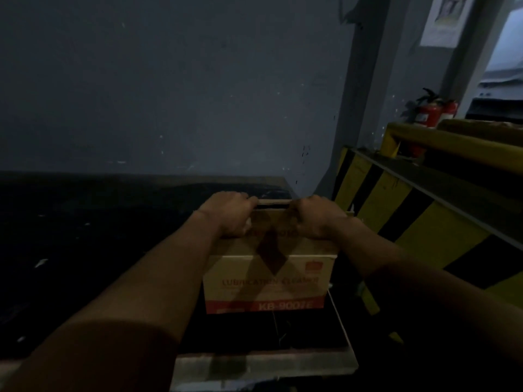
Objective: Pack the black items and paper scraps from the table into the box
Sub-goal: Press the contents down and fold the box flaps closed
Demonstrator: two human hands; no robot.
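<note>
On the left, the counter [85, 250] is wide, flat and almost black. A few tiny white paper scraps [41, 262] lie on it, well apart from each other. The top is so dark that no black things can be picked out on it. Behind it stands a plain grey wall [169, 80] with small pale specks.

The left hand [230, 213] reaches forward on a bare arm. Its fingers curl over the far top edge of the box [268, 278] and grip it, with the fingertips hidden behind that edge.

The box is brown cardboard with square corners. It stands on the counter near the right end. It has a red band along the bottom and blurry red letters above that. The arms' shadows make a dark cross on its front. I cannot tell if its top is open or closed.

The right hand [318, 217] grips the same far edge, with its fingers curled over and hidden too.

Further right is a slanted barrier [396, 222] with yellow and black stripes. Behind it stand two red fire extinguishers [428, 114], partly hidden.
</note>
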